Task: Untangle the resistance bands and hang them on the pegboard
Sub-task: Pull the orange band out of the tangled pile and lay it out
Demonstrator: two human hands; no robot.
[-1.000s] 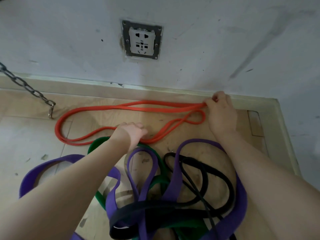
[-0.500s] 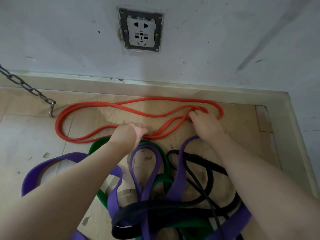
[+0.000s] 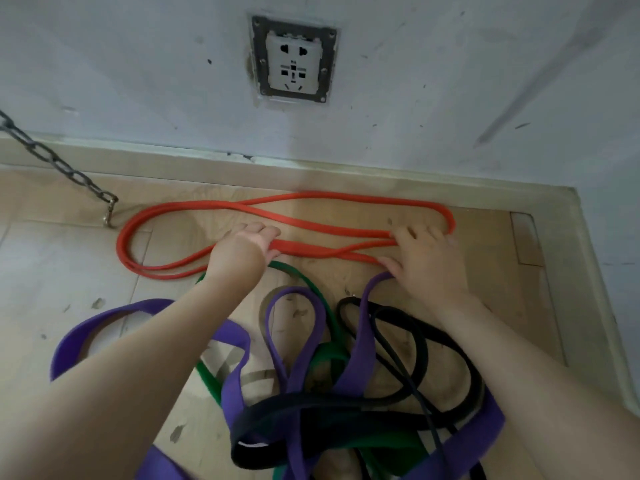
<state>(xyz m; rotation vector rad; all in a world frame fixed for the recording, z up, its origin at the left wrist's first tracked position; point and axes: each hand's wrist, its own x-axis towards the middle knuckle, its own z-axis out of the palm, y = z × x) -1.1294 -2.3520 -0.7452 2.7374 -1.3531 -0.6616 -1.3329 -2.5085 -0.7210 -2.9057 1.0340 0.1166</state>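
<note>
An orange resistance band (image 3: 332,201) lies in long loops on the wooden floor near the wall. My left hand (image 3: 242,249) grips its near strands at the middle, fingers curled round them. My right hand (image 3: 424,258) holds the same strands further right, fingers over them and thumb under. Closer to me lies a tangle of a wide purple band (image 3: 239,372), a green band (image 3: 313,292) and black bands (image 3: 391,400), crossing over one another. No pegboard is in view.
A metal chain (image 3: 59,164) with a hook comes down at the left onto the floor. A wall socket (image 3: 293,62) sits above the skirting board (image 3: 346,173). The room's corner and skirting close off the right side.
My right hand let go of the band's far end by the skirting and came back to the near strands. My left hand shifted up onto the orange strands. The orange loop spread out to the right.
</note>
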